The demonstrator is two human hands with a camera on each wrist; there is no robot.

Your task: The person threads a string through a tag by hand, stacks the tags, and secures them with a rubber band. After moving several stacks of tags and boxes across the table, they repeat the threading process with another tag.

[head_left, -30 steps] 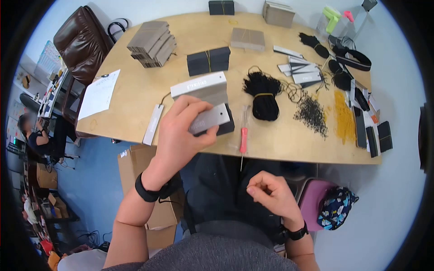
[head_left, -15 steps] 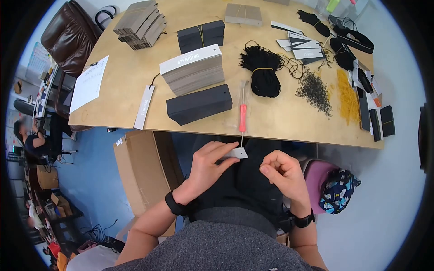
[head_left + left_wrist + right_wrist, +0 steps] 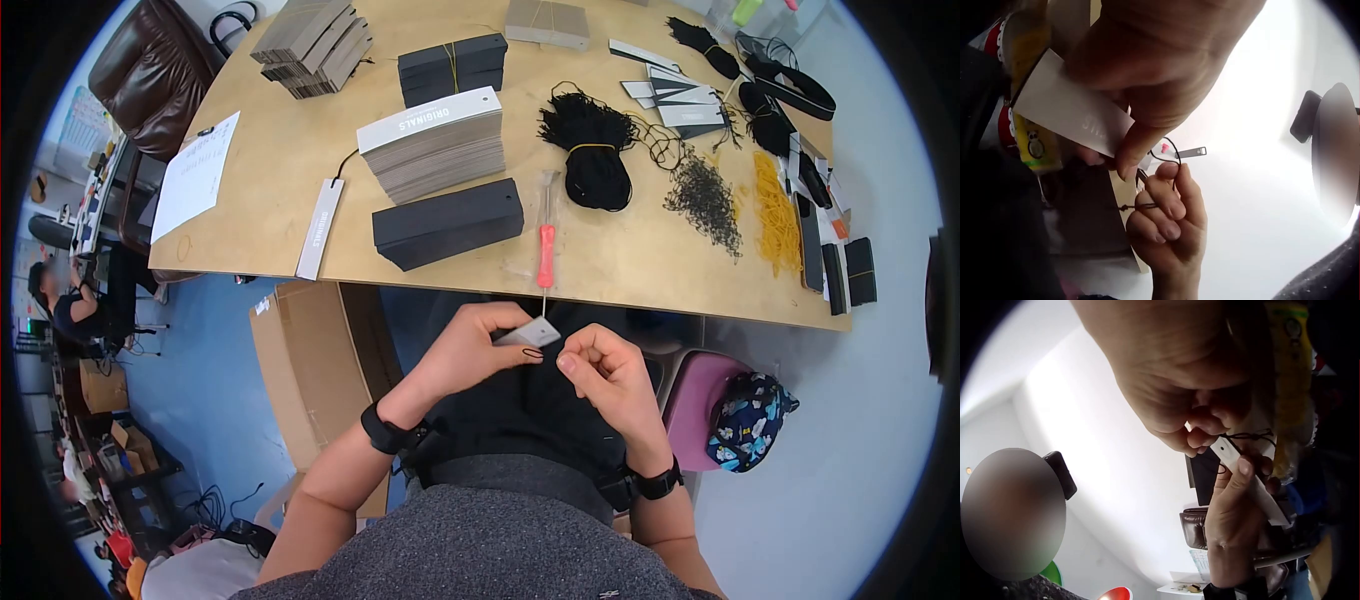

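Note:
Above the lap, the left hand [image 3: 467, 350] pinches a light grey tag [image 3: 536, 333] with a hole near its end. Right beside it, the right hand [image 3: 612, 378] has curled fingers; in the left wrist view the right hand [image 3: 1169, 228] pinches a thin black cord [image 3: 1179, 154] that loops near the tag [image 3: 1067, 107]. The right wrist view has the cord [image 3: 1250, 434] by the punched end of the tag [image 3: 1250, 481], the left hand's thumb lying on the tag. Whether the cord passes through the hole cannot be told.
On the table [image 3: 270, 240] stand a white-topped tag stack [image 3: 432, 148] and a black stack [image 3: 448, 223]. A red-handled tool [image 3: 546, 255] overhangs the edge. Further right lie a black cord bundle [image 3: 592, 170], small black pieces [image 3: 703, 200] and yellow bands [image 3: 777, 215].
The left hand has come down from the stacks to the lap with the tag. The right hand has moved close to the tag's end, and a black loop now shows there.

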